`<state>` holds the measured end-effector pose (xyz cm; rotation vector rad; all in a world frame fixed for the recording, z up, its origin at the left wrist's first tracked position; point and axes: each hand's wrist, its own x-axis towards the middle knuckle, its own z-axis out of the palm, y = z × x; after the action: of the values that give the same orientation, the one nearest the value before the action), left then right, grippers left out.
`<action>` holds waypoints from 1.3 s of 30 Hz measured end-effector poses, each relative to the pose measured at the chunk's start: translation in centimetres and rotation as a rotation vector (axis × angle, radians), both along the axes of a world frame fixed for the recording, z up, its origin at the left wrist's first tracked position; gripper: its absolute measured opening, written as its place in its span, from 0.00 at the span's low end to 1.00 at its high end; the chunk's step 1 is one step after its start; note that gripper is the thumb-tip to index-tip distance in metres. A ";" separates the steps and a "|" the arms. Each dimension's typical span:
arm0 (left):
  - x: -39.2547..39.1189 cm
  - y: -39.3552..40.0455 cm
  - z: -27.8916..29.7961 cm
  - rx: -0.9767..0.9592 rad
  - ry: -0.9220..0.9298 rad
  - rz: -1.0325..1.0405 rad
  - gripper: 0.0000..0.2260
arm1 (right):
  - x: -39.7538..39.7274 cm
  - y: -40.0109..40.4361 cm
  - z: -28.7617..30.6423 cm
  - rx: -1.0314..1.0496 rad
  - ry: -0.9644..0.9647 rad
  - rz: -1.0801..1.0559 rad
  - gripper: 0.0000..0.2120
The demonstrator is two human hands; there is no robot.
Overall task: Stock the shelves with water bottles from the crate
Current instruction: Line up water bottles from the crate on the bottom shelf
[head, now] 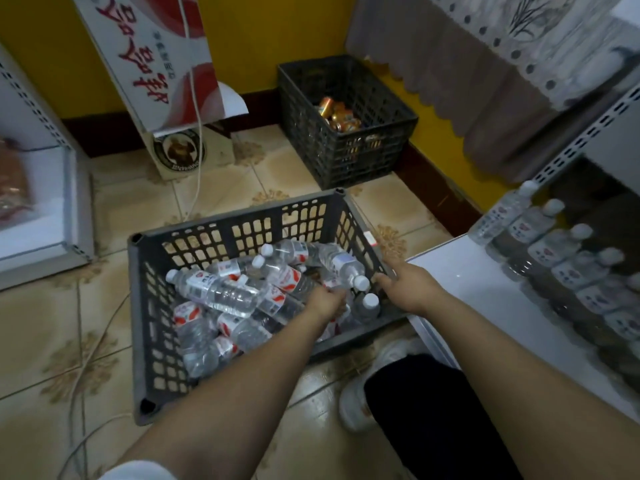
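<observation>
My crate (194, 237) is open on top, bottles (221, 292) piled loosely inside; the shelf (485, 289) front lies bare, a bottle row (554, 258) filling its back.

crate (221, 233): matt grey plastic | bottles (221, 292): clear shiny plastic | floor (104, 306): glossy tile | shelf (485, 289): smooth white

Grey crate (221, 233) — clear bottles (221, 292) jumbled inside

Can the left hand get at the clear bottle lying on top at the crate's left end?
Probably yes: left hand is already inside the grey slatted plastic crate, and the clear white-capped water bottle lies uncovered on top.
</observation>
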<state>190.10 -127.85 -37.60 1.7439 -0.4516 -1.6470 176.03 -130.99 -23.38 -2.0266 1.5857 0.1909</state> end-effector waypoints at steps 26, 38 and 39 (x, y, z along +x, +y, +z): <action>6.2 12.3 14.5 -0.167 0.156 -0.468 0.14 | -6.2 2.3 6.3 0.568 -0.882 -0.743 0.37; -7.0 5.6 27.4 -0.581 -0.028 -0.596 0.12 | -23.0 9.4 14.0 0.307 -1.051 -0.784 0.19; -8.7 5.1 28.1 -0.596 -0.072 -0.617 0.12 | -24.5 10.3 14.2 0.283 -1.058 -0.785 0.19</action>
<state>181.43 -122.70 -9.54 1.2700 -1.4619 -1.5979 151.56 -120.72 -9.14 -0.8551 1.3525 -0.7729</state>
